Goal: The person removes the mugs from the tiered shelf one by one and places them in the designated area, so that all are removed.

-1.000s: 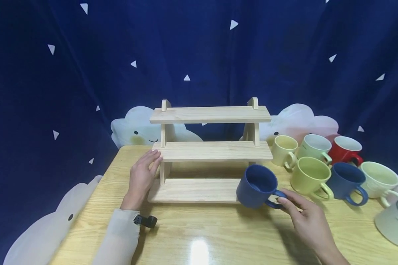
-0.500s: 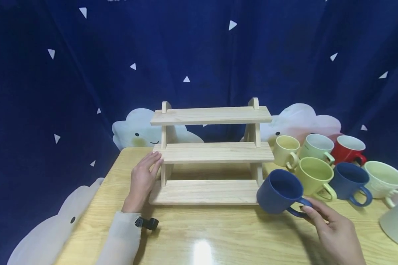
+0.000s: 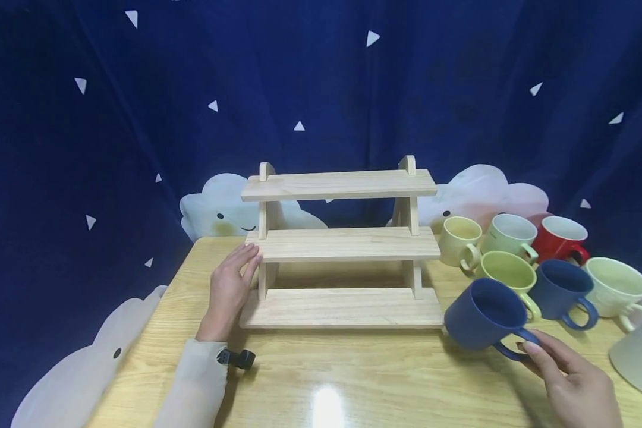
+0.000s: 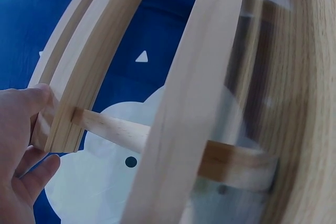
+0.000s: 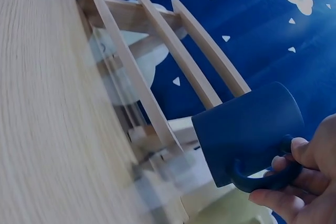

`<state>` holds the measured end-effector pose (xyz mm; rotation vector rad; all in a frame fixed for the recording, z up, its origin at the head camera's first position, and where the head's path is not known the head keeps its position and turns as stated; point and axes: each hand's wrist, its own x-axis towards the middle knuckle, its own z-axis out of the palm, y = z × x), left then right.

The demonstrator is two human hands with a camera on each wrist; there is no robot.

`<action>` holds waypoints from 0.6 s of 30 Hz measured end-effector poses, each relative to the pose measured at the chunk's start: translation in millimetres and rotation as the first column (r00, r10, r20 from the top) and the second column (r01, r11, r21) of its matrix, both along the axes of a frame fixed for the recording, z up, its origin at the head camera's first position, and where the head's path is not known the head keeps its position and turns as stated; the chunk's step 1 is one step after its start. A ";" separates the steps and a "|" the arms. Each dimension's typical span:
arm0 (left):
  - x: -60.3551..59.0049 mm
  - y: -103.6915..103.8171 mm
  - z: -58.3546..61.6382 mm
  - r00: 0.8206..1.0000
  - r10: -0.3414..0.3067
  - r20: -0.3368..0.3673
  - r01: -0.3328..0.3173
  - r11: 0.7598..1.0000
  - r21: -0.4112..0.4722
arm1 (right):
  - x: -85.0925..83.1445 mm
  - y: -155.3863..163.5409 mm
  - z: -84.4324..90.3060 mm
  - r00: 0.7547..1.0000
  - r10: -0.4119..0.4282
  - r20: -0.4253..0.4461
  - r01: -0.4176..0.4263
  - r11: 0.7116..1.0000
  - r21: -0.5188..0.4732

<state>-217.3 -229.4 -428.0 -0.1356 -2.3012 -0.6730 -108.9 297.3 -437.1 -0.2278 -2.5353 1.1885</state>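
A three-tier wooden rack [image 3: 340, 245] stands on the wooden table [image 3: 321, 380]. My left hand [image 3: 229, 288] rests with straight fingers against the left end of its middle shelf [image 4: 68, 108]. My right hand [image 3: 569, 380] pinches the handle of a dark blue mug [image 3: 484, 314], held just right of the rack's bottom shelf and in front of the other mugs. In the right wrist view the dark blue mug [image 5: 249, 132] hangs from my fingers [image 5: 283, 182] beside the rack [image 5: 157, 61].
Several mugs cluster at the right: pale yellow [image 3: 458, 241], light green [image 3: 509, 233], red [image 3: 560, 238], yellow-green [image 3: 508, 270], dark blue [image 3: 560, 284], cream [image 3: 615, 285]. A pale bowl-like rim [image 3: 639, 356] sits at the far right edge. Cloud cushions [image 3: 222, 205] line the blue curtain.
My right hand has carried the dark blue mug to the right, away from the rack's bottom shelf toward the mug cluster. The left hand has stayed on the rack.
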 end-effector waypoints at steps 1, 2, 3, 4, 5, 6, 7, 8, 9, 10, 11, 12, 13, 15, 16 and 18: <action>-0.3 -0.4 0.3 1.000 -0.002 -0.002 0.002 1.000 -0.001 | 0.6 1.8 -1.0 1.000 -0.014 0.002 0.014 1.000 -0.003; -0.5 -0.6 0.5 1.000 -0.004 -0.004 0.004 1.000 -0.001 | 1.4 4.0 -1.6 1.000 -0.028 0.011 0.028 1.000 -0.005; -0.6 -0.6 0.7 1.000 -0.006 -0.004 0.006 1.000 0.000 | 2.3 6.5 -2.1 0.999 -0.043 0.019 0.043 0.999 -0.008; -0.5 -0.5 0.8 1.000 -0.007 -0.005 0.007 1.000 0.002 | 2.9 8.8 -2.6 0.998 -0.058 0.023 0.058 0.998 -0.020; -0.1 -0.3 0.7 1.000 -0.008 -0.004 0.008 1.000 0.003 | 3.8 11.2 -3.1 0.996 -0.078 0.033 0.079 0.996 -0.034; 0.4 -0.2 0.3 1.000 -0.010 -0.006 0.010 1.000 0.004 | 4.3 13.6 -3.4 0.994 -0.102 0.043 0.103 0.994 -0.038; 1.1 0.0 0.1 1.000 -0.012 -0.004 0.012 1.000 0.006 | 5.0 16.0 -3.8 0.990 -0.126 0.063 0.128 0.991 -0.041; 1.6 0.1 -0.2 1.000 -0.014 -0.003 0.014 1.000 0.007 | 5.5 18.3 -5.0 0.986 -0.150 0.071 0.154 0.986 -0.058; 1.7 0.2 -0.3 1.000 -0.016 -0.002 0.016 1.000 0.006 | 6.0 21.0 -7.0 0.983 -0.170 0.073 0.176 0.981 -0.087; 1.3 0.5 -0.2 1.000 -0.017 -0.001 0.017 1.000 0.006 | 6.4 24.5 -10.1 0.980 -0.185 0.067 0.192 0.973 -0.127; 0.5 0.9 0.1 1.000 -0.018 0.001 0.018 1.000 0.004 | 6.9 27.8 -13.5 0.981 -0.192 0.034 0.195 0.966 -0.172; -0.8 1.3 0.6 1.000 -0.019 0.003 0.019 1.000 0.002 | 7.1 31.3 -16.4 0.980 -0.200 0.006 0.197 0.956 -0.217; -2.0 1.9 1.3 1.000 -0.019 0.007 0.019 1.000 0.003 | 7.3 35.1 -20.3 0.978 -0.205 -0.030 0.190 0.945 -0.264; -4.6 2.4 2.2 1.000 -0.019 0.011 0.019 1.000 0.006 | 7.8 44.9 -29.5 0.973 -0.193 -0.131 0.129 0.914 -0.384; -5.3 2.5 2.4 1.000 -0.018 0.011 0.018 1.000 0.008 | 8.0 49.9 -33.8 0.966 -0.186 -0.178 0.091 0.895 -0.437; -6.1 2.0 1.8 1.000 -0.019 0.008 0.018 1.000 0.013 | 8.4 59.5 -41.3 0.958 -0.162 -0.237 0.032 0.880 -0.474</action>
